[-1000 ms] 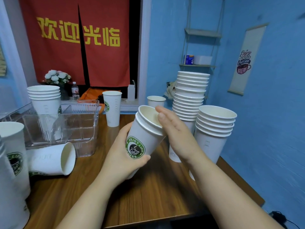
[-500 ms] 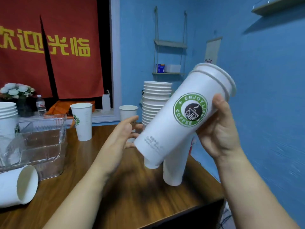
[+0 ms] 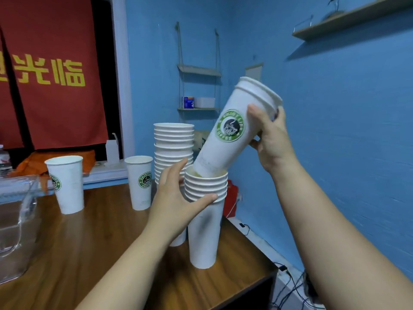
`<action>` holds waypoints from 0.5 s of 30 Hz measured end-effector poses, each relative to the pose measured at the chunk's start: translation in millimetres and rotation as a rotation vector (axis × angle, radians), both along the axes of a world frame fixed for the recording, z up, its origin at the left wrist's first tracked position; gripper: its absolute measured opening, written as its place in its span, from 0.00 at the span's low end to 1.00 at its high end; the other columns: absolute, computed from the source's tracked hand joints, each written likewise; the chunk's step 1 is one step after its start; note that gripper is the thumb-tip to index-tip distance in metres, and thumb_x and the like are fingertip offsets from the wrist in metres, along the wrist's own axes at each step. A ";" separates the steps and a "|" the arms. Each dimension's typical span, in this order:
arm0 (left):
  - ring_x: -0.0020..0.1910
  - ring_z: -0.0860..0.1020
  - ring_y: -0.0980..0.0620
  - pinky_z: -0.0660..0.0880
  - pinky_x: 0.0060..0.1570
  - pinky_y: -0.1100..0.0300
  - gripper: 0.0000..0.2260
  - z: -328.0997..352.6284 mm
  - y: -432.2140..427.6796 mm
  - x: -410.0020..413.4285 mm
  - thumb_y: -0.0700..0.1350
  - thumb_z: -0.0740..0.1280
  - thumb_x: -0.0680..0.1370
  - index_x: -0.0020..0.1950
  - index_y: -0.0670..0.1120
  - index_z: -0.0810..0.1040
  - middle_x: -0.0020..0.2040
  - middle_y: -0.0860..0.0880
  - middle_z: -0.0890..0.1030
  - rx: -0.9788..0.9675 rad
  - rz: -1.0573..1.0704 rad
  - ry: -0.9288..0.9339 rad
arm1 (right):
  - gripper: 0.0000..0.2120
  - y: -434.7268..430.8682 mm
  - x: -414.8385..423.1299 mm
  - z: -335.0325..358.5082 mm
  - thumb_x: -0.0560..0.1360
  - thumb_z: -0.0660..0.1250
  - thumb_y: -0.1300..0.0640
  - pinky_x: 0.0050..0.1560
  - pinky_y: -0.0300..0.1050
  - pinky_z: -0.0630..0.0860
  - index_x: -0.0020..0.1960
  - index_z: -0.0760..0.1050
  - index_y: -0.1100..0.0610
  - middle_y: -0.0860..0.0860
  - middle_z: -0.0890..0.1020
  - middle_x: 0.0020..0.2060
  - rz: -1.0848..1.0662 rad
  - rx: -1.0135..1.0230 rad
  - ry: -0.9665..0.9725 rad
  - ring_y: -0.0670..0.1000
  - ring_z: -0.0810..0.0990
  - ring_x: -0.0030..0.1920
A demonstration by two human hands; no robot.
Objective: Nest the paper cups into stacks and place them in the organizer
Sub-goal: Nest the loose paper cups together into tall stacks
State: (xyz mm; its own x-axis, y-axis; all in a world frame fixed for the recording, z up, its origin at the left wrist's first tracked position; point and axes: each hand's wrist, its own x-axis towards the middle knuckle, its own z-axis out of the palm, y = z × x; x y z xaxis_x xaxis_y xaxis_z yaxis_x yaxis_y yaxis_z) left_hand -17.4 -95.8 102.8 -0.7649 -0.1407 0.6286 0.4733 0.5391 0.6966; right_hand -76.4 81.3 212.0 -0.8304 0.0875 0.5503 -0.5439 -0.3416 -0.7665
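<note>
My right hand (image 3: 271, 139) grips a pair of nested white paper cups (image 3: 232, 130) with a green logo, tilted, their base dipping into the mouth of a short stack of cups (image 3: 205, 220) standing on the wooden table (image 3: 111, 253). My left hand (image 3: 176, 198) holds that stack at its rims, thumb in front and fingers behind. A taller stack of cups (image 3: 173, 148) stands just behind. Two single cups (image 3: 67, 184) (image 3: 140, 182) stand upright further left. The clear plastic organizer (image 3: 15, 220) sits at the left edge.
The table's right edge and front corner are close to the short stack. A blue wall with hanging shelves (image 3: 199, 90) runs along the right. Cables (image 3: 290, 287) lie on the floor below. A red banner (image 3: 51, 74) hangs at the back left.
My right hand brought the nested cups over the short stack and lowered their base into its mouth. My left hand moved from open in the air to gripping the stack's rims.
</note>
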 end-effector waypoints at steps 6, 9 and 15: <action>0.57 0.72 0.61 0.76 0.57 0.56 0.35 -11.2 4.5 -7.4 0.53 0.76 0.66 0.68 0.57 0.64 0.61 0.59 0.69 0.034 0.012 0.000 | 0.40 -18.2 -4.2 -22.4 0.68 0.75 0.58 0.52 0.34 0.75 0.72 0.56 0.47 0.42 0.73 0.58 0.109 0.584 0.085 0.39 0.74 0.56; 0.57 0.72 0.63 0.77 0.57 0.57 0.34 -14.8 5.6 -7.8 0.52 0.76 0.67 0.69 0.56 0.64 0.60 0.61 0.70 0.067 0.002 0.014 | 0.38 -18.3 -2.4 -44.1 0.65 0.77 0.51 0.61 0.38 0.70 0.69 0.60 0.45 0.44 0.70 0.64 0.123 0.672 0.055 0.39 0.71 0.61; 0.58 0.73 0.64 0.78 0.57 0.53 0.35 -20.8 7.8 -6.1 0.50 0.76 0.68 0.70 0.55 0.64 0.61 0.61 0.71 0.126 -0.046 -0.004 | 0.42 -24.6 5.0 -86.4 0.62 0.75 0.41 0.64 0.35 0.70 0.71 0.59 0.42 0.38 0.70 0.65 0.144 0.497 0.021 0.33 0.71 0.61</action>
State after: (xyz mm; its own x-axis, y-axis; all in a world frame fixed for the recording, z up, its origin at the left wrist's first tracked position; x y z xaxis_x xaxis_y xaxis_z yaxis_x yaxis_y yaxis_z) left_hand -23.5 -88.1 82.0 -0.7750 -0.1833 0.6048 0.4922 0.4251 0.7596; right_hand -71.4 56.8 125.6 -0.8029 -0.3029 0.5134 -0.5355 -0.0118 -0.8445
